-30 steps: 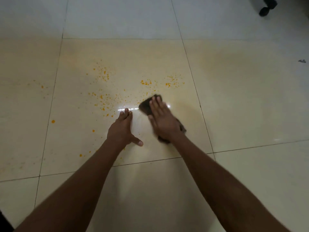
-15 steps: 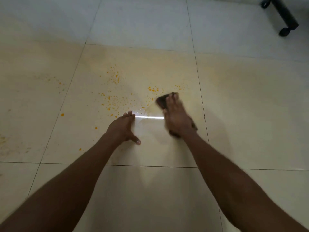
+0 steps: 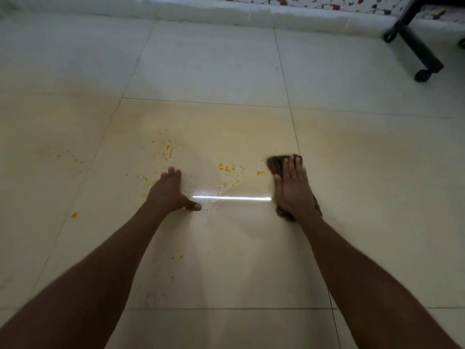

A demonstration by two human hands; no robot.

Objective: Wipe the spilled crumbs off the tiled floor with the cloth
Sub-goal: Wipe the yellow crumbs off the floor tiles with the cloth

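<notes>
Lying flat beneath right hand (image 3: 293,190): cloth (image 3: 275,164).

Down flat on the tiled floor (image 3: 226,71), both hands. Left hand (image 3: 169,191) planted left of centre, thumb out to the right. Right hand (image 3: 293,188) well apart to the right, pressed flat on top of the cloth (image 3: 275,165), cloth poking out ahead and behind. Between the 2 hands, crumbs (image 3: 226,168); more scattered ahead-left of the left hand, further left, and nearer in. Far right at the back, a chair base (image 3: 417,50), before the wall.
</notes>
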